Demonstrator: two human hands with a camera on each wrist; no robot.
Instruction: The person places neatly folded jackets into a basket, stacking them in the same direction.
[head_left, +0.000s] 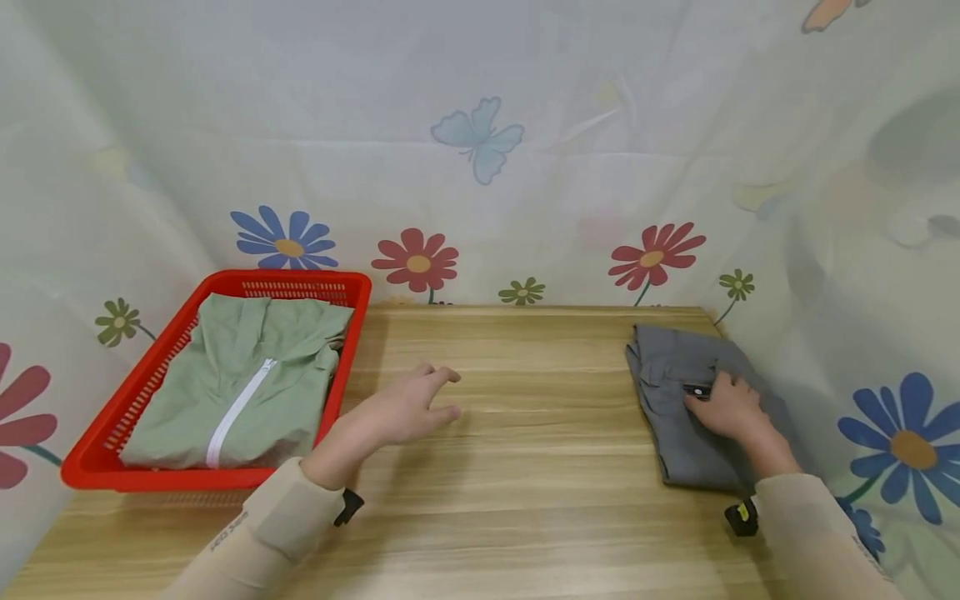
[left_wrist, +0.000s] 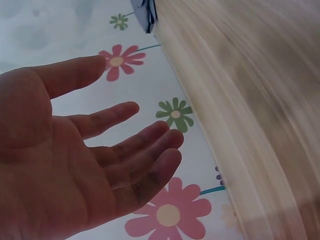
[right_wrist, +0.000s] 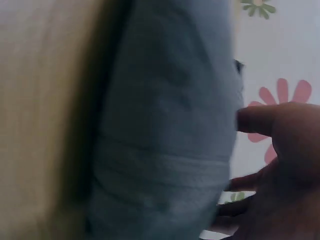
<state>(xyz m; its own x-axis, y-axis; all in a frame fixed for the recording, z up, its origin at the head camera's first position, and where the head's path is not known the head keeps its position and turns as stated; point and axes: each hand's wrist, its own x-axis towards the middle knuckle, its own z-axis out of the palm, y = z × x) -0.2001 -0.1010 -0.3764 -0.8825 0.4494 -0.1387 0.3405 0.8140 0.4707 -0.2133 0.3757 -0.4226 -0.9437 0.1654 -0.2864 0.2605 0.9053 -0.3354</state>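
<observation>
Wooden table (head_left: 540, 467): right hand (head_left: 726, 408) presses folded grey garment (head_left: 675, 433); left hand (head_left: 408, 408) hovers open.

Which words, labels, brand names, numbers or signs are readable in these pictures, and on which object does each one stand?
No text can be read with certainty.
Left sleeve: small dark print near the cuff, too small and tilted to read.
Folded grey garment: a small dark tag beside the right hand, too small to read.
Green zip garment and red basket: no text visible.
Floral backdrop: pictures only.
</observation>
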